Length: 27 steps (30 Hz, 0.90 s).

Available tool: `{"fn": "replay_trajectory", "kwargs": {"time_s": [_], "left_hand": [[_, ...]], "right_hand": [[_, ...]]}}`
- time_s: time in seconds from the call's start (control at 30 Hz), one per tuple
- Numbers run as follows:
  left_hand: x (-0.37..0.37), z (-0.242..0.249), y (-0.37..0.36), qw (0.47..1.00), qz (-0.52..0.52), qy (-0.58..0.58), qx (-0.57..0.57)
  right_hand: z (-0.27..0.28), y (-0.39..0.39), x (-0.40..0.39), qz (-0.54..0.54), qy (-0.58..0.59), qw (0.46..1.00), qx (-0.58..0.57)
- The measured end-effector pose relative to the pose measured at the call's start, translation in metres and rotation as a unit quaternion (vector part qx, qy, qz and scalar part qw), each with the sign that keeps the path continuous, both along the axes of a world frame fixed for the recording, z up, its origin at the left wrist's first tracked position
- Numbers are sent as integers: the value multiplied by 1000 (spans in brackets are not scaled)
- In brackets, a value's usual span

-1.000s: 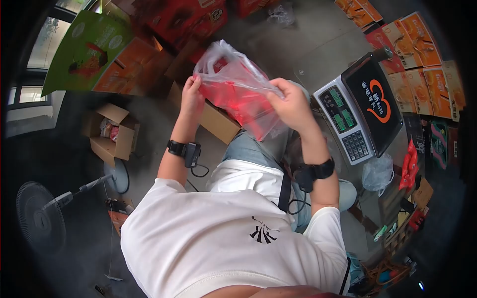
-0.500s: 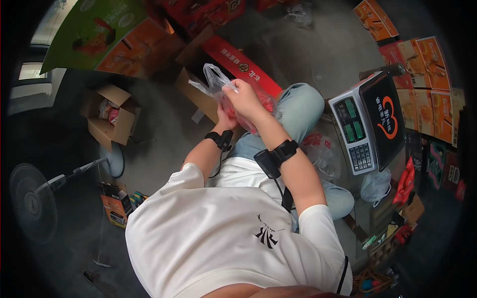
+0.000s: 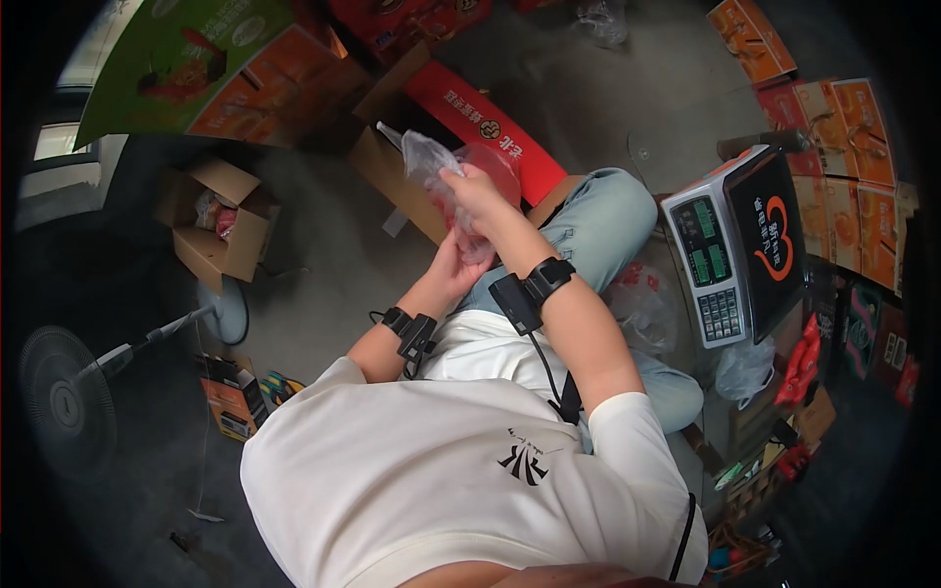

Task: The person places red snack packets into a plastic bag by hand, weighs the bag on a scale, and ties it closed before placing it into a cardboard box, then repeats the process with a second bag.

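A clear plastic bag (image 3: pixel 427 162) with red and pink contents hangs above my lap, in front of the open red carton (image 3: pixel 480 122). My right hand (image 3: pixel 475 199) grips its gathered neck, with the fingers closed. Lower down, my left hand (image 3: pixel 453 268) is closed round the bag's underside, close to my knee. The contents are blurred through the plastic, and the left fingers are partly hidden by the bag.
A digital scale (image 3: pixel 730 245) stands to the right, beside stacked orange boxes (image 3: pixel 863 196). Between it and my leg lies another plastic bag (image 3: pixel 642 309). An open cardboard box (image 3: pixel 221 245) and a fan (image 3: pixel 67 392) are at the left.
My left hand has moved down and now holds the bag from lower down. The bag's top has turned to the left and its handles no longer stand up.
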<state>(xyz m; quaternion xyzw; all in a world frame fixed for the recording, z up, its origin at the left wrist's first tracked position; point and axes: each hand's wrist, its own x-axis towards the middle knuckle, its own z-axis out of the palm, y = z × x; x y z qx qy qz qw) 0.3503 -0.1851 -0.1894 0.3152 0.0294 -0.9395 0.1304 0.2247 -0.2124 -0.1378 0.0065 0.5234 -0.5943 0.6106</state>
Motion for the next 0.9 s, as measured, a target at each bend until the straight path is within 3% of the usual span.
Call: {"fn": "replay_trajectory", "kwargs": {"time_s": [0.07,0.1,0.17,0.2,0.27,0.4,0.47,0.6,0.63,0.7,0.83,0.9], "left_hand": [[18,-30,-5,991,-106,-81,30],[21,-23,-8,990,-107,-82,30],[24,-9,-13,975,-173,-138,7],[20,-10,-16,975,-174,-139,6],[7,-14,-26,988,-126,-89,14],[-24,-2,-35,992,-85,-91,-15],[-26,7,-25,997,-69,-41,12],[-24,54,1,998,-33,16,59],[-24,62,4,998,-31,13,59],[-23,71,8,995,-44,49,81],[-26,67,-6,997,-71,26,-30],[-23,71,-15,997,-67,27,-27]], "right_hand": [[-18,-1,6,76,100,992,26],[-21,1,6,75,100,992,25],[-27,8,2,115,230,965,54],[-43,10,-1,114,229,965,54],[-84,16,-8,53,404,910,72],[-8,48,-35,-3,467,880,88],[1,66,-42,39,643,758,100],[-21,94,-44,48,705,702,87],[-17,94,-44,49,703,705,85],[-5,95,-43,79,477,873,65],[-7,91,-32,102,454,884,31],[-4,94,-28,113,432,894,21]]}}
